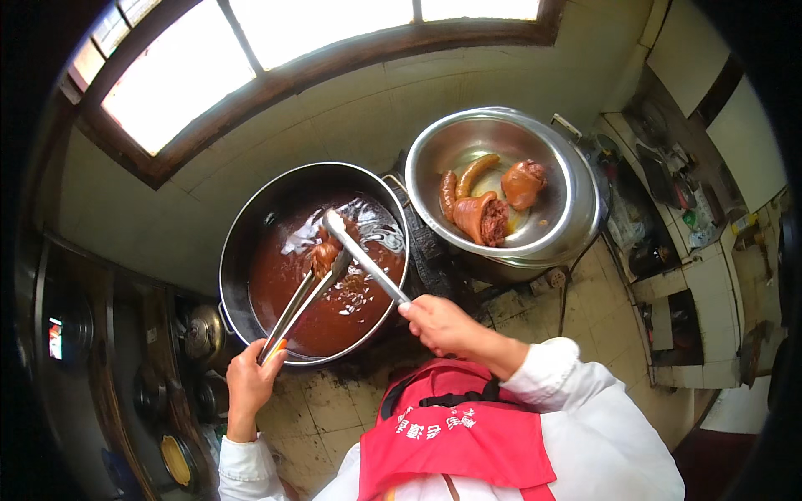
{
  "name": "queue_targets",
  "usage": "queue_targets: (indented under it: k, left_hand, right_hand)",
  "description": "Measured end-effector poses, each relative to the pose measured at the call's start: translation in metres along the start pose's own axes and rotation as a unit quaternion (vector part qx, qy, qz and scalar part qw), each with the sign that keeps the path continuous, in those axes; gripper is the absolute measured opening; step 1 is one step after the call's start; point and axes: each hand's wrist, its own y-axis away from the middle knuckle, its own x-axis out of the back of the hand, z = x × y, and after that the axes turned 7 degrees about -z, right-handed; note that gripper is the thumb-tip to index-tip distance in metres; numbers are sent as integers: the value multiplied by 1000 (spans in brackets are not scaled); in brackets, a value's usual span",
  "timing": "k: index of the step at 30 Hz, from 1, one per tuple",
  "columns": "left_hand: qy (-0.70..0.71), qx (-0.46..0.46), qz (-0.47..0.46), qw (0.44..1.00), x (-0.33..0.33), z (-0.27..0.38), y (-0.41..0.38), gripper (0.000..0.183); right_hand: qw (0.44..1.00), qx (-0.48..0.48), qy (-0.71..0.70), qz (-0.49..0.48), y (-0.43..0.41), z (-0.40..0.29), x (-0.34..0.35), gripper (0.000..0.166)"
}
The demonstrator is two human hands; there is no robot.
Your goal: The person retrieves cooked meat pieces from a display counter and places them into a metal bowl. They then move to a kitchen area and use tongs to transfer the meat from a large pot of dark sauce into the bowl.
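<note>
My left hand (254, 376) grips metal tongs (293, 313) at the near left rim of a large metal pot (241, 232). Between or against the tongs' jaws is a reddish-brown piece of meat (324, 255), just at the dark brown liquid (313, 325) in the pot. In my right hand (448, 322) is the handle of a long metal utensil (369, 263). This utensil crosses over the pot, its rounded end beside the meat; whether it is a ladle or a spoon I cannot tell.
Right of the pot, a steel bowl (432, 131) rests on a larger vessel (583, 219) and contains two sausages (477, 172) and two meat chunks (523, 185). A window (326, 31) is behind. Shelves (103, 357) with pots stand left; a tiled counter (708, 332) stands right.
</note>
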Motion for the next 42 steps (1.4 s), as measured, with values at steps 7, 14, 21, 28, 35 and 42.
queue_targets:
  k: [7, 14, 21, 28, 35, 42]
  left_hand:
    - [12, -174, 18, 985, 2, 117, -73, 34]
    - [-6, -169, -110, 979, -80, 217, -155, 51]
    - [-138, -192, -52, 970, -85, 229, -149, 55]
    - [-43, -91, 54, 993, 9, 102, -127, 45]
    - [-211, -40, -81, 973, -20, 5, -131, 67]
    - [-266, -99, -95, 954, -98, 4, -182, 54]
  right_hand:
    - [986, 30, 89, 136, 104, -79, 124, 31]
    - [921, 56, 217, 318, 136, -67, 234, 40]
    - [961, 91, -4, 260, 139, -26, 209, 36]
    - [939, 211, -199, 184, 140, -13, 151, 38]
    - [954, 178, -234, 66, 95, -7, 72, 42]
    - [969, 164, -182, 31, 78, 14, 36, 46]
